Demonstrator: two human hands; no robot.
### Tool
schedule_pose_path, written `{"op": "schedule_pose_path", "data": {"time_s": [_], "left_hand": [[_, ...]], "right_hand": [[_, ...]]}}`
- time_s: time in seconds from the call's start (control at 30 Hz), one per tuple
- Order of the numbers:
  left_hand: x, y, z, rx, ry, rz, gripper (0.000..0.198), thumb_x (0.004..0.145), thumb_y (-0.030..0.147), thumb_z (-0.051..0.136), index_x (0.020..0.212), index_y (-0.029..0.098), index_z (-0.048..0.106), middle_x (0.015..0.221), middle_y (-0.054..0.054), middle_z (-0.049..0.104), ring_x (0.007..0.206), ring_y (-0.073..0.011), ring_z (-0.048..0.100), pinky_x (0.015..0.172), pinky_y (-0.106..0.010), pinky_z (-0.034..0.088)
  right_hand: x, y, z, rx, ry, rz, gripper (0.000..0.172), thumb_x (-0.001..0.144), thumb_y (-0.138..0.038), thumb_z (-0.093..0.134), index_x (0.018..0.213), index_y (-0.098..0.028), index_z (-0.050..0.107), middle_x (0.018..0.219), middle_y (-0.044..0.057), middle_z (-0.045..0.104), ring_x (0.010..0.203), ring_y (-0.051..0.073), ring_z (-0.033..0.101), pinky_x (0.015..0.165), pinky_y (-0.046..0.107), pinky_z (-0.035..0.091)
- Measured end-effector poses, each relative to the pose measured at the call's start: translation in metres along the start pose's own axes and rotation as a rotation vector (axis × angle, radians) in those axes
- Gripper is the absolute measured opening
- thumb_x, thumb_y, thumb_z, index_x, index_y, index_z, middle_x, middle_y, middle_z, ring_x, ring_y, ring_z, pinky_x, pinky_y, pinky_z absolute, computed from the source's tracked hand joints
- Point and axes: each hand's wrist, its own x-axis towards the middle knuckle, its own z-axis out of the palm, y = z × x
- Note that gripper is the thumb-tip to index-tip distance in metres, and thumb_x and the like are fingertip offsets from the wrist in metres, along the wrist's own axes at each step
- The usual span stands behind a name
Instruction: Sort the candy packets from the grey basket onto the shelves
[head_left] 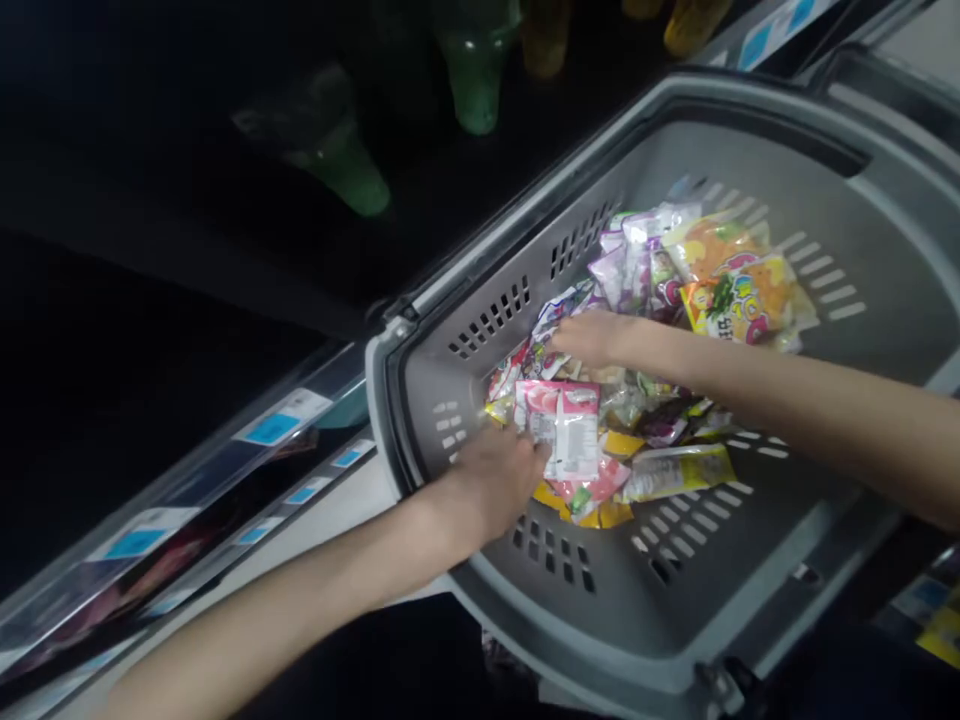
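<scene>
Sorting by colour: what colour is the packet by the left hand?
Pink and white packet, in the head view.

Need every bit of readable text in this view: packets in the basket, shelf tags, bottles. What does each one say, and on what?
None can be read for certain.
Pink-and-white packet at the left hand: print blurred.
Orange-yellow packet: large coloured lettering, too blurred to read.
Packets under the right hand: illegible.
Yellow packet: illegible.
Blue shelf tags: too small.
Green bottles: no label readable.
Grey basket: no marking visible.

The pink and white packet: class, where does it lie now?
In the head view, the pink and white packet lies in the grey basket, on its left side, touching the left hand.
</scene>
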Motion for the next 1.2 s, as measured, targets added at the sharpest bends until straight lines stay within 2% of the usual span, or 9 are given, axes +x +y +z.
{"op": "schedule_pose_path", "data": {"time_s": [0.1, 0.3, 0.37, 0.47, 0.53, 0.6, 0.73, 0.93, 1.2], "left_hand": [[-0.001, 0.005, -0.021, 0.071, -0.086, -0.085, 0.031, 0.095, 0.017, 0.048, 0.122, 0.011, 0.06, 0.093, -0.014, 0.068, 0.09, -0.0301, 0.068, 0.083, -0.041, 0.05], [-0.025, 0.021, -0.071, 0.101, 0.004, -0.137, 0.027, 0.093, 0.02, 0.053, 0.113, 0.014, 0.069, 0.097, -0.015, 0.073, 0.092, -0.0285, 0.07, 0.081, -0.037, 0.052], [-0.034, 0.016, -0.087, 0.102, 0.138, -0.106, 0.032, 0.095, 0.026, 0.05, 0.122, 0.018, 0.066, 0.105, -0.014, 0.073, 0.095, -0.0276, 0.069, 0.084, -0.038, 0.052], [-0.037, -0.008, -0.102, 0.152, 0.535, -0.007, 0.043, 0.094, 0.027, 0.052, 0.136, 0.02, 0.054, 0.131, -0.013, 0.063, 0.115, -0.029, 0.062, 0.097, -0.042, 0.049], [-0.033, -0.03, -0.103, 0.205, 0.778, 0.083, 0.05, 0.091, 0.021, 0.055, 0.141, 0.021, 0.049, 0.143, -0.013, 0.053, 0.129, -0.0307, 0.052, 0.104, -0.045, 0.045], [-0.026, -0.05, -0.099, 0.225, 0.92, 0.174, 0.056, 0.089, 0.013, 0.054, 0.143, 0.026, 0.045, 0.149, -0.01, 0.047, 0.135, -0.0305, 0.045, 0.106, -0.048, 0.042], [-0.011, -0.072, -0.087, 0.158, 1.06, 0.304, 0.055, 0.09, 0.009, 0.047, 0.14, 0.032, 0.048, 0.151, -0.006, 0.045, 0.139, -0.0281, 0.042, 0.108, -0.05, 0.041], [-0.004, -0.069, -0.089, -0.076, 1.307, 0.381, 0.025, 0.094, 0.023, 0.051, 0.111, 0.028, 0.068, 0.133, -0.005, 0.06, 0.126, -0.0268, 0.054, 0.103, -0.049, 0.045], [-0.004, -0.076, -0.095, -0.389, 1.355, 0.497, 0.018, 0.09, 0.032, 0.061, 0.082, 0.022, 0.073, 0.092, -0.004, 0.074, 0.094, -0.0203, 0.067, 0.087, -0.038, 0.052]], "right_hand": [[0.003, -0.009, -0.02, -0.061, -0.26, -0.137, 0.031, 0.072, 0.006, 0.069, 0.087, -0.02, 0.076, 0.074, -0.002, 0.067, 0.08, 0.015, 0.066, 0.083, 0.034, 0.048], [-0.011, -0.05, -0.078, -0.307, -0.308, -0.205, 0.035, 0.078, 0.0, 0.062, 0.104, -0.02, 0.075, 0.093, 0.007, 0.073, 0.085, 0.021, 0.068, 0.077, 0.034, 0.046], [-0.021, -0.06, -0.103, -0.33, -0.269, -0.252, 0.033, 0.079, -0.005, 0.06, 0.104, -0.02, 0.075, 0.09, 0.007, 0.073, 0.083, 0.022, 0.067, 0.075, 0.033, 0.045], [-0.038, -0.066, -0.144, -0.154, -0.105, -0.354, 0.023, 0.084, -0.016, 0.057, 0.101, -0.019, 0.073, 0.085, 0.005, 0.072, 0.082, 0.021, 0.064, 0.075, 0.031, 0.043], [-0.049, -0.065, -0.166, 0.015, 0.043, -0.371, 0.019, 0.084, -0.022, 0.057, 0.097, -0.018, 0.071, 0.083, 0.004, 0.069, 0.082, 0.02, 0.061, 0.075, 0.031, 0.041], [-0.058, -0.063, -0.18, 0.177, 0.174, -0.333, 0.015, 0.083, -0.024, 0.057, 0.09, -0.017, 0.068, 0.079, 0.003, 0.066, 0.077, 0.019, 0.057, 0.073, 0.031, 0.04], [-0.06, -0.059, -0.179, 0.512, 0.231, -0.189, 0.01, 0.078, -0.027, 0.058, 0.074, -0.019, 0.06, 0.062, -0.001, 0.052, 0.063, 0.015, 0.045, 0.062, 0.028, 0.036], [-0.053, -0.065, -0.158, 0.943, 0.176, -0.012, 0.012, 0.07, -0.019, 0.054, 0.059, -0.019, 0.051, 0.053, -0.002, 0.04, 0.049, 0.011, 0.033, 0.053, 0.028, 0.032], [-0.046, -0.077, -0.125, 1.057, 0.04, 0.087, 0.011, 0.07, -0.016, 0.064, 0.061, -0.019, 0.057, 0.057, -0.001, 0.054, 0.054, 0.013, 0.048, 0.057, 0.027, 0.044]]}}
